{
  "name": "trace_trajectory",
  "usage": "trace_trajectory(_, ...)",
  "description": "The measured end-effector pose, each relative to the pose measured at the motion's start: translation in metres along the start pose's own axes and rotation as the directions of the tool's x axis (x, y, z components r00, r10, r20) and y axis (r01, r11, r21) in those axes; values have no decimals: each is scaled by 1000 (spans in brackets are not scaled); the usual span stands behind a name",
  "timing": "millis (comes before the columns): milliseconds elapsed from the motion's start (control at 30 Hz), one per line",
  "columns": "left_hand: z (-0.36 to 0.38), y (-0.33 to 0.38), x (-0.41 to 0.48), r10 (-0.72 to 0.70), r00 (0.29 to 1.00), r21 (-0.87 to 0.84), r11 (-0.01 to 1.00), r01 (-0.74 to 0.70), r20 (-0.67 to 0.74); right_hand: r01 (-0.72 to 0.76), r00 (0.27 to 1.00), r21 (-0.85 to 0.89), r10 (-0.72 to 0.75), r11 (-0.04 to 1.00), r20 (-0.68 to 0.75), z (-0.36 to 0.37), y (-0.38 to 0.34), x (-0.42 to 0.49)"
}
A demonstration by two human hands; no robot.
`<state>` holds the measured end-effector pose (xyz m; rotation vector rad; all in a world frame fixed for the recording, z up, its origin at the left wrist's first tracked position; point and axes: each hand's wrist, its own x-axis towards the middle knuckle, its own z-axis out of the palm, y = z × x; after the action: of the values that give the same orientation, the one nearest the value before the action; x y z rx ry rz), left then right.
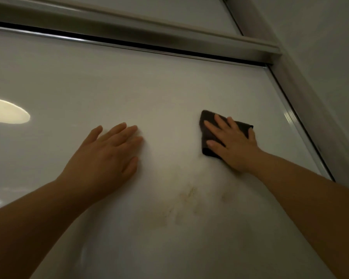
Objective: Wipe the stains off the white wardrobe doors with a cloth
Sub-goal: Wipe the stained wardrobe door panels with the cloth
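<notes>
A glossy white wardrobe door [129, 77] fills the view, seen from below. Yellowish-brown stains [186, 195] smear the door between my two forearms. My right hand [233, 143] lies flat with spread fingers on a dark folded cloth [207, 127], pressing it against the door above and to the right of the stains. My left hand [107, 156] rests flat on the bare door to the left, fingers together, holding nothing.
A metal top rail [149, 40] with a dark gap runs across the top of the door. A metal side frame [302, 125] edges the door on the right, with a wall [330, 57] beyond it. A lamp's reflection [6, 112] glares at the left.
</notes>
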<state>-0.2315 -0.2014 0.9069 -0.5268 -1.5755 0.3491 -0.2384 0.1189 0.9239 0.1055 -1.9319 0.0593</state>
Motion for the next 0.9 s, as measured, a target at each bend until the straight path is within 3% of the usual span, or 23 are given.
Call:
trace_trajectory(100, 0, -2, -3, -15, 1000, -17, 1000, 15, -3, -16, 1000, 49, 17, 999, -5, 0, -30, 14)
trace_trajectory(267, 3, -2, -6, -19, 1000, -51, 999, 18, -24, 265, 963, 46, -262, 963, -68, 20, -34, -38)
trace_trajectory(333, 4, -3, -10, -9, 999, -68, 998, 6, -39, 200, 978, 34, -198, 979, -60, 18, -8, -45)
trace_trajectory(400, 6, -4, -14, -11, 997, -100, 995, 3, -76, 40, 997, 55, -36, 998, -71, 13, 10, -39)
trace_trajectory(500, 5, -5, -19, -41, 992, -122, 992, 26, -122, -103, 989, 119, 114, 988, -95, 7, 0, -17)
trace_trajectory(600, 6, -4, -20, -29, 989, -123, 992, 12, -144, -22, 991, 159, 42, 987, -124, 9, -42, -14)
trace_trajectory(767, 6, -11, -30, -8, 995, -119, 993, -4, -97, 330, 934, 193, -290, 924, -207, 23, -60, -69)
trace_trajectory(833, 5, -16, -36, -5, 997, -110, 994, -4, -82, 299, 945, 169, -266, 939, -191, 17, -44, -70)
trace_trajectory(900, 5, -21, -42, -12, 997, -111, 994, 3, -79, 170, 979, 211, -142, 963, -143, 11, -40, -55)
